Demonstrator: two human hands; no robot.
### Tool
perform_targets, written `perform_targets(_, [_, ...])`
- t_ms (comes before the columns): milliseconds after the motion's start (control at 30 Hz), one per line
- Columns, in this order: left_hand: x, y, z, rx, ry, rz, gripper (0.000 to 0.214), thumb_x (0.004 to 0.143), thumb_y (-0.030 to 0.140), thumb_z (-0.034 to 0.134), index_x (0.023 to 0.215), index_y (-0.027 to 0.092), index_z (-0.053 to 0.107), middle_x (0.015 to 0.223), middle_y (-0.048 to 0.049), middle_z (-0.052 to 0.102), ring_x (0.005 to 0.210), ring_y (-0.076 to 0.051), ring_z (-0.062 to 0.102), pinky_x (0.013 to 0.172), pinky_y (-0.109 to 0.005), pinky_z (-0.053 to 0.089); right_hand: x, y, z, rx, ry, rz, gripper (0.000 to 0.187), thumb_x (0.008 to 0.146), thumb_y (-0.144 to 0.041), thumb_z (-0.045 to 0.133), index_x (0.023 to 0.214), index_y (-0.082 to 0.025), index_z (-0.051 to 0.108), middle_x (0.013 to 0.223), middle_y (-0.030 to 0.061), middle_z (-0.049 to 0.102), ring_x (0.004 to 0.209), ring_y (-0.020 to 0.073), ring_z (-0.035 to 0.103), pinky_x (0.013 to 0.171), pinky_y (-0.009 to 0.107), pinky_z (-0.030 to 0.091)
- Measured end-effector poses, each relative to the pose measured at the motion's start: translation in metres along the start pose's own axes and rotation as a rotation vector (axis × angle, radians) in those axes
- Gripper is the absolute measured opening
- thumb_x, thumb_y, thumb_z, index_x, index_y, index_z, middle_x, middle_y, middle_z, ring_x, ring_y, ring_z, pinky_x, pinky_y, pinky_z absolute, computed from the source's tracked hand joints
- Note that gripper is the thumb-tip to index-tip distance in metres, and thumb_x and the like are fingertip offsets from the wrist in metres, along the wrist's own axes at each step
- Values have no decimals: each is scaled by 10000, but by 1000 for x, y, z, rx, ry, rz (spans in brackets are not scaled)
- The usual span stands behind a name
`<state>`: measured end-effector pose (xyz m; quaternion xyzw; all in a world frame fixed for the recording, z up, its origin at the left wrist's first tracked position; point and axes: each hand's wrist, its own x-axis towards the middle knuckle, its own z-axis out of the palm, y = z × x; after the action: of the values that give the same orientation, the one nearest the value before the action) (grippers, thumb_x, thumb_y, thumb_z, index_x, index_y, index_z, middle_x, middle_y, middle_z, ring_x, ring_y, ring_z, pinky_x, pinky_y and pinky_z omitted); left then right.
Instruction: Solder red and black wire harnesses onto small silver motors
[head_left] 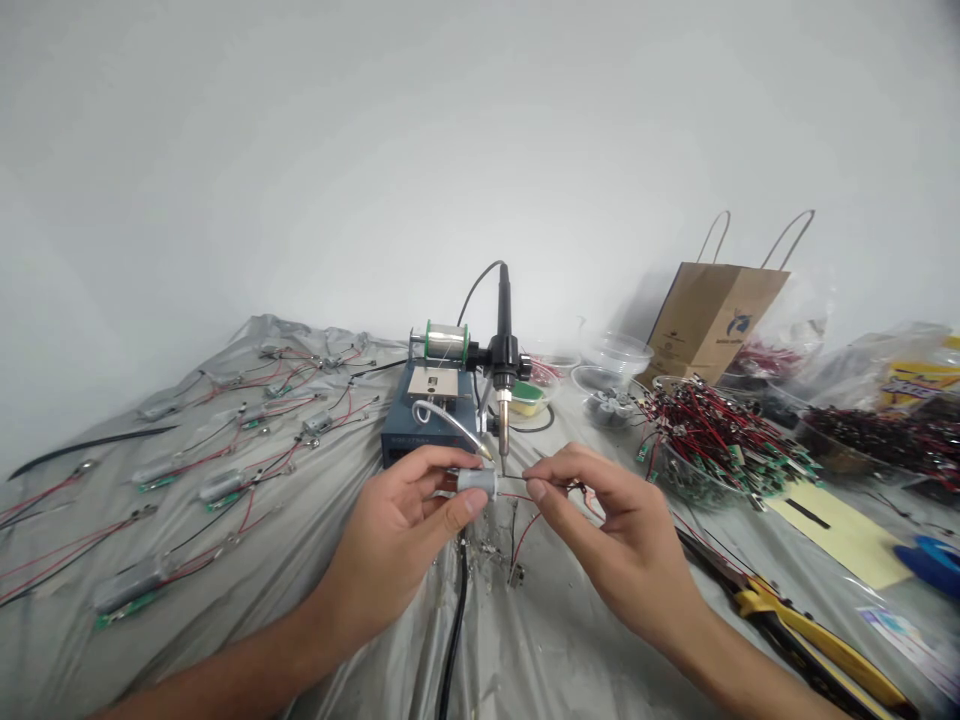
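My left hand [397,540] pinches a small silver cylindrical DC motor [477,483] between thumb and fingers. My right hand [600,530] holds a thin black wire [517,480] between thumb and forefinger, its end close to the motor's right end. Just above them, a soldering iron [504,350] stands clamped upright in a holder, its tip [503,450] pointing down next to the motor. Whether the tip touches the motor or wire cannot be seen. Behind the iron stand a solder spool [446,342] and a blue soldering station [427,420].
Finished motors with red and black wires [225,480] lie across a crumpled plastic sheet [180,640] to the left. On the right are a glass bowl of wired green boards [697,450], yellow-handled pliers [817,635], clear bowls and a paper bag [712,320]. A black cable [455,630] runs toward me.
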<state>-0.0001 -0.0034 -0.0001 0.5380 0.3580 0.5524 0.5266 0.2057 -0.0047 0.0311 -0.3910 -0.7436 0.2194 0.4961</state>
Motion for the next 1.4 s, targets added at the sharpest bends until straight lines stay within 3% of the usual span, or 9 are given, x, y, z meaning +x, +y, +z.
perform_targets(1400, [-2,-1,-3,33,-28,9,166,905,305,793,1057,263,740,958,10,763,868,-153,674,793,-264,520,-4,-1,0,-19,-33,2,108,964,-229,674,886,-220,747,799,7,699,754,173,625,722,305,483])
